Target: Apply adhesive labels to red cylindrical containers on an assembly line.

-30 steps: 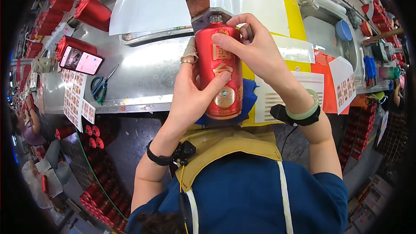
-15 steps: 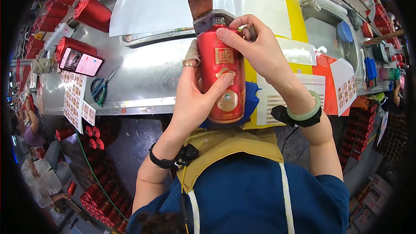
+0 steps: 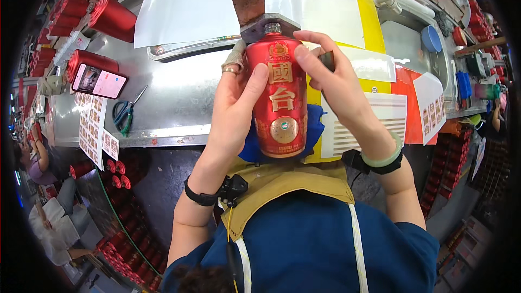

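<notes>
Both hands grasp bottle (image 3: 279,100): left hand (image 3: 236,103) wraps its side, right hand (image 3: 331,84) near neck. Scissors (image 3: 126,113) left of bottle. Likely heavy, slick, fragile; grip mid-body.

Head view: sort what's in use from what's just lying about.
In use:
red bottle, held by left hand and right hand
metal press head over its neck

Lying about:
scissors
phone
label sheets
blue cloth
</notes>
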`<action>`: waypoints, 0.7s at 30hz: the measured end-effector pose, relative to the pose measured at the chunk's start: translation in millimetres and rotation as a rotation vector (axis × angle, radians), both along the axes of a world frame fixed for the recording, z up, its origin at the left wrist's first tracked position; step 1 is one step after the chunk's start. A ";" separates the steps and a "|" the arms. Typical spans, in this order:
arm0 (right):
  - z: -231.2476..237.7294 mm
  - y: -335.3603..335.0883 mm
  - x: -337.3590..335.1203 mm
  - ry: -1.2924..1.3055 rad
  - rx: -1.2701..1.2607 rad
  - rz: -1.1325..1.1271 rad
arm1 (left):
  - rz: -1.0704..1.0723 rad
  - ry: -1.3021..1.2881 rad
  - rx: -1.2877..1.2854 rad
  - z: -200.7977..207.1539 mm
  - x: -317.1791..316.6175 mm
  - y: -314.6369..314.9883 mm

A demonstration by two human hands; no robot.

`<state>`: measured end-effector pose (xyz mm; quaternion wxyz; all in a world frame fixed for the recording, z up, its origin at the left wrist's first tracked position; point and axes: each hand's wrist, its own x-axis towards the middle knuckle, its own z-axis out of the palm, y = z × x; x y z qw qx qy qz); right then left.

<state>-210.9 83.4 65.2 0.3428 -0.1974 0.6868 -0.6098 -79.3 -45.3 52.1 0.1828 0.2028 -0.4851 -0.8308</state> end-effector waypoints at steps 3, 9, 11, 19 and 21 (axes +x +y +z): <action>-3.8 0.9 8.1 0.002 -0.018 0.014 | -0.014 -0.058 -0.042 -4.4 -2.3 -1.4; -4.7 -3.7 12.0 -0.043 -0.109 -0.009 | -0.030 -0.054 -0.047 -5.0 -1.2 -3.4; -5.7 -3.3 10.8 -0.034 -0.099 -0.019 | -0.008 -0.025 0.036 -4.8 -1.2 -3.2; -5.1 10.2 13.9 -0.103 -0.041 -0.011 | -0.126 -0.061 -0.120 0.0 13.9 0.1; -7.2 13.9 15.5 -0.098 -0.043 0.003 | -0.139 -0.067 -0.104 -3.7 14.2 -0.2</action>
